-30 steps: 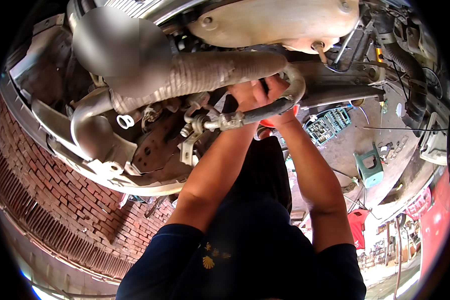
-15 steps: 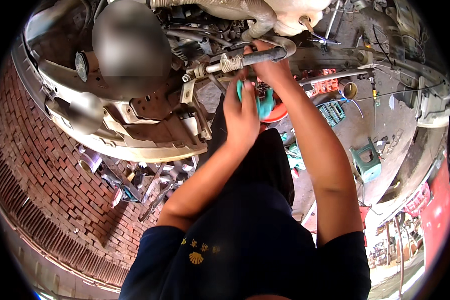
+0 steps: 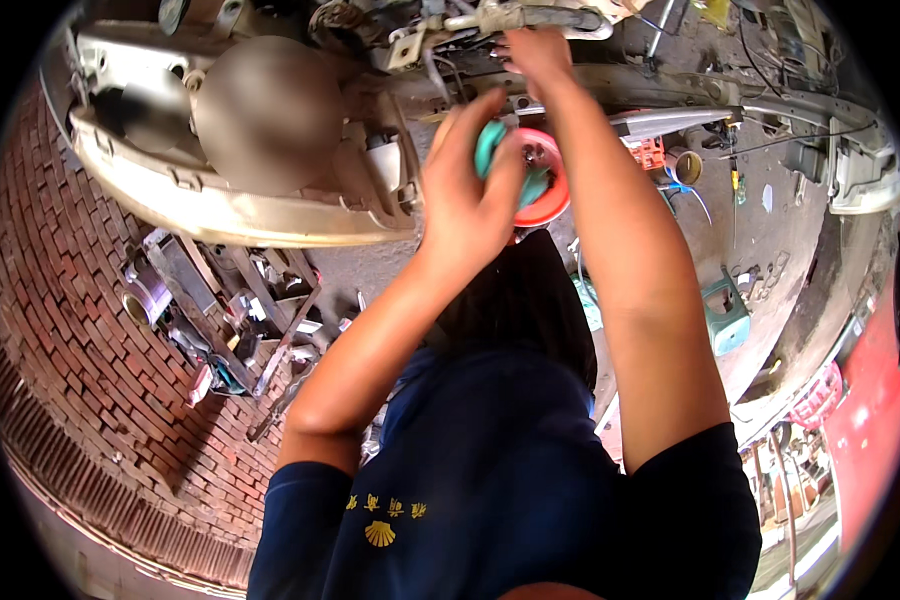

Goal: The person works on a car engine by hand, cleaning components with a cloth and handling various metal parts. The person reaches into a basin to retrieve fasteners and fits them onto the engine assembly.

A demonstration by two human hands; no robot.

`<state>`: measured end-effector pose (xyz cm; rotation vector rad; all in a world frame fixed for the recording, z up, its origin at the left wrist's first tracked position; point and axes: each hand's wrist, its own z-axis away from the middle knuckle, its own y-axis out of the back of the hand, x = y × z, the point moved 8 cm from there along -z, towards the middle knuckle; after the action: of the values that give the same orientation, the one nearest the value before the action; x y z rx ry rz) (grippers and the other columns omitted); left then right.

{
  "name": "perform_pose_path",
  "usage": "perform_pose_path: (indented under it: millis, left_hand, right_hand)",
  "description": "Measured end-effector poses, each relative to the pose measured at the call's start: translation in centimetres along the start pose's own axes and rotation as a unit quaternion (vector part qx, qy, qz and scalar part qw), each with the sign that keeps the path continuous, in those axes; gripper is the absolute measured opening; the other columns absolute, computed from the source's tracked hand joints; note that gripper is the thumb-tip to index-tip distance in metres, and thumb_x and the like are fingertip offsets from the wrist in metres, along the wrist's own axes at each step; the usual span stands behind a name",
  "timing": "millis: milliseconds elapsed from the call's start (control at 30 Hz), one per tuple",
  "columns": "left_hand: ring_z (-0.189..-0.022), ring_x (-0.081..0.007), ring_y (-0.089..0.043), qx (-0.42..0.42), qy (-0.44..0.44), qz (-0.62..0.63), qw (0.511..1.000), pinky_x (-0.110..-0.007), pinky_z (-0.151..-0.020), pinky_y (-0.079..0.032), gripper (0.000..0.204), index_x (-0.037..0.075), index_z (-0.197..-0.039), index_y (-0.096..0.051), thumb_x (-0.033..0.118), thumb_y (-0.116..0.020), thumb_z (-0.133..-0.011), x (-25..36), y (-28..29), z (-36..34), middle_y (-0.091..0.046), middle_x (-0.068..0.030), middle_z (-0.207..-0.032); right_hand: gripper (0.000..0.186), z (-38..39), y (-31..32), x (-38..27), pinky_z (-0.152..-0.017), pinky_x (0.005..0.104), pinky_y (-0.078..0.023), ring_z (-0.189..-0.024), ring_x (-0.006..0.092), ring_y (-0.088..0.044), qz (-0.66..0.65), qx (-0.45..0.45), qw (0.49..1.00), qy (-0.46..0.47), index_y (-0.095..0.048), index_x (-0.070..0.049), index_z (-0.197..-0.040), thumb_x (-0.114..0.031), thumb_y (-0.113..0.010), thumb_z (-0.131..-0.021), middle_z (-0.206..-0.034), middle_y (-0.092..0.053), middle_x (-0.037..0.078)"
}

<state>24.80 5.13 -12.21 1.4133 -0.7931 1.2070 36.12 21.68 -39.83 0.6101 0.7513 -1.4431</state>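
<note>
My left hand [image 3: 470, 185] is curled round a teal cloth-like item [image 3: 488, 150], part of which shows between thumb and forefinger. More teal lies behind the thumb, over a red bowl [image 3: 560, 192] with small dark parts inside. Higher up, my right hand [image 3: 540, 55] is at the underside of a grey pipe [image 3: 560, 18] in the opened front of a vehicle. Its fingers are bent to the left; whatever they grip is too small or hidden to make out.
A cream bumper [image 3: 240, 225] curves across the left, above brick paving [image 3: 80, 300] with a heap of scrap parts [image 3: 240, 310]. To the right are an orange tool case [image 3: 650, 153], a tin can [image 3: 684, 167], a green stool [image 3: 727, 318] and a red panel [image 3: 875, 420].
The view has shifted, so the pipe and bumper sit higher. My right hand shows more plainly below the pipe. My left hand has drawn away from it, still with the teal item.
</note>
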Motion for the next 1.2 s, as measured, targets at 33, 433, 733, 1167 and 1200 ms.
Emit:
perform_pose_path:
  millis: [33,433,733,1167,1200]
  left_hand:
    - [-0.113,-0.0307,-0.067,0.05,-0.043,-0.053,0.996,-0.038,-0.101,-0.051,0.045,-0.009,-0.14,-0.059,0.011,-0.064,-0.099,-0.5,-0.4,-1.6,-0.066,-0.022,-0.127]
    - [-0.091,-0.0541,-0.069,0.041,0.076,-0.196,0.977,-0.056,-0.087,-0.055,0.04,-0.012,-0.113,-0.046,0.021,-0.056,-0.092,-8.8,-7.9,-9.2,-0.069,-0.0364,-0.089]
    - [-0.092,-0.0494,-0.07,0.016,0.098,-0.236,0.967,-0.055,-0.087,-0.056,0.04,-0.012,-0.106,-0.053,0.024,-0.06,-0.092,-8.1,-9.4,-9.8,-0.071,-0.0338,-0.094]
    - [-0.093,-0.0475,-0.071,-0.032,0.081,-0.267,0.96,-0.054,-0.087,-0.057,0.042,-0.011,-0.111,-0.057,0.025,-0.062,-0.09,-7.4,-7.8,-9.8,-0.072,-0.0318,-0.097]
    - [-0.099,-0.0498,-0.07,-0.025,0.061,-0.233,0.97,-0.056,-0.09,-0.054,0.048,-0.008,-0.122,-0.055,0.023,-0.066,-0.086,-6.6,-6.8,-8.6,-0.072,-0.0318,-0.103]
  right_hand:
    - [0.039,1.5,-1.8,-1.3,-0.079,0.045,-0.058,-0.093,0.0296,-0.075,0.091,-0.024,0.996,0.01,-0.065,0.007,-0.114,-0.028,-0.061,-0.096,-0.105,-0.075,0.02]
    - [0.051,0.5,-1.3,-2.3,-0.076,0.0375,-0.055,-0.079,0.0196,-0.071,0.156,-0.155,0.959,0.181,-0.079,0.001,-0.097,-0.049,-0.066,-0.096,-0.083,-0.077,0.016]
    - [0.028,1.2,-0.3,-2.6,-0.088,0.0344,-0.055,-0.099,0.0204,-0.073,0.174,-0.194,0.907,0.33,-0.076,-0.009,-0.119,-0.028,-0.061,-0.104,-0.112,-0.078,0.015]
    - [0.025,0.4,-0.8,-2.4,-0.086,0.0336,-0.055,-0.1,0.0175,-0.068,0.131,-0.197,0.944,0.229,-0.069,-0.002,-0.119,-0.022,-0.061,-0.106,-0.11,-0.073,0.006]
    - [0.028,0.7,-1.2,-2.1,-0.084,0.0348,-0.056,-0.097,0.0202,-0.071,0.132,-0.179,0.961,0.165,-0.07,-0.001,-0.116,-0.025,-0.062,-0.104,-0.107,-0.074,0.008]
